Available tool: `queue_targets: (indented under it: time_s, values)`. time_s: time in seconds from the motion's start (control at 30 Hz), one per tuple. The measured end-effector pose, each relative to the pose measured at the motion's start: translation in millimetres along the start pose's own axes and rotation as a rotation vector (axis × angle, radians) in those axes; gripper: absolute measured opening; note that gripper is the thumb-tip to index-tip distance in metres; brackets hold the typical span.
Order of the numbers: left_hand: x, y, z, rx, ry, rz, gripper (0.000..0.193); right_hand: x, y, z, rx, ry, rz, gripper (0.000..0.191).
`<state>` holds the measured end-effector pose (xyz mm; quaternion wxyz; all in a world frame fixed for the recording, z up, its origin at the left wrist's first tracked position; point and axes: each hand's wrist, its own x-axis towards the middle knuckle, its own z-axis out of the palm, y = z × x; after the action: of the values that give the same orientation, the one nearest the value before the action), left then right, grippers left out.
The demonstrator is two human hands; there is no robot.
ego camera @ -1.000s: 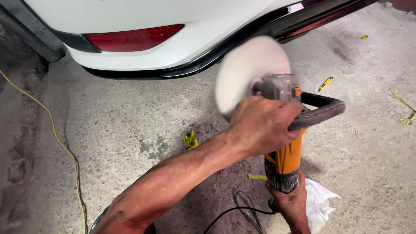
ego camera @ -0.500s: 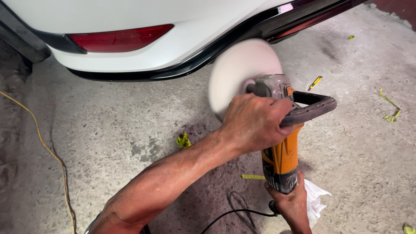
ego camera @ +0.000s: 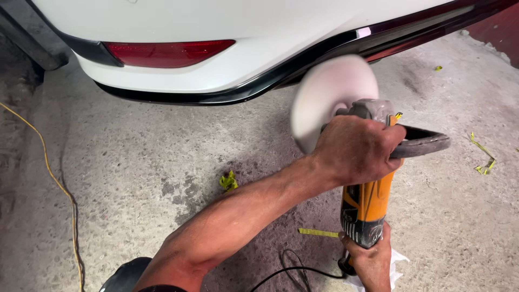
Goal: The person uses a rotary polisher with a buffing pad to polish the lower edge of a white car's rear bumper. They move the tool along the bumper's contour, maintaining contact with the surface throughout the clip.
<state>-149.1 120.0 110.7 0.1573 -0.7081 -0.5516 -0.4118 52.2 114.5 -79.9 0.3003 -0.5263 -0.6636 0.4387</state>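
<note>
- The left hand (ego camera: 359, 148) is clamped over the dark loop handle (ego camera: 424, 145) of an orange polisher (ego camera: 367, 208), knuckles up, forearm running down to about 7 o'clock.
- The right hand (ego camera: 370, 259) is closed round the rear grip of the polisher at about 5 o'clock in the view, with a crumpled white cloth (ego camera: 393, 267) pressed under it; the two hands sit apart, one at each end of the tool.
- The polisher lies roughly upright in the view, right of centre. Its white round pad (ego camera: 332, 100) is at the tool's 12 o'clock end, blurred, close to the car's lower edge; whether it touches the car cannot be told.
- No containers show in the view.
- A black cord (ego camera: 292, 269) loops from the tool's rear end towards 7 o'clock.
- At 12 o'clock stands a white car bumper (ego camera: 232, 70) with a red reflector strip (ego camera: 167, 53) and a black lower trim (ego camera: 303, 65).
- The surface is a rough grey concrete floor (ego camera: 135, 173), with a darker stain under the forearm.
- Scraps of yellow-green tape lie about: a crumpled piece (ego camera: 228, 181) at 9 o'clock from the tool, a flat strip (ego camera: 318, 232) by the rear grip, more bits (ego camera: 484, 159) at 3 o'clock.
- A yellow cable (ego camera: 51, 173) snakes along the left edge.
</note>
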Motion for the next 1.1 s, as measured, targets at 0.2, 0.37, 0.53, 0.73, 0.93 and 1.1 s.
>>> queue_targets:
  time_s: [0.2,0.37,0.53,0.73,0.93,1.1]
  values:
    - [-33.4,15.4,-38.2,0.019,-0.176,-0.125,0.023,-17.8,23.0,0.0,0.003,-0.076,-0.068,0.083]
    - [-55.9,28.1,-68.8,0.025,-0.116,-0.133,0.023,-29.0,34.2,3.1,0.021,-0.136,-0.058,0.089]
    - [-49.1,24.5,-60.5,0.005,-0.118,-0.125,0.023,-24.1,31.9,-0.9,0.032,-0.125,-0.02,0.088]
    - [-29.0,16.2,-24.5,0.024,-0.138,-0.061,0.018,-19.4,25.5,-1.3,0.044,-0.056,-0.029,0.081]
    - [-21.7,14.0,-14.2,0.018,-0.025,-0.001,0.024,-19.3,18.5,10.7,0.026,-0.01,-0.016,0.079]
    - [-53.1,11.9,-38.5,0.017,-0.13,-0.043,0.019,-29.5,29.0,24.1,0.01,-0.033,-0.071,0.084]
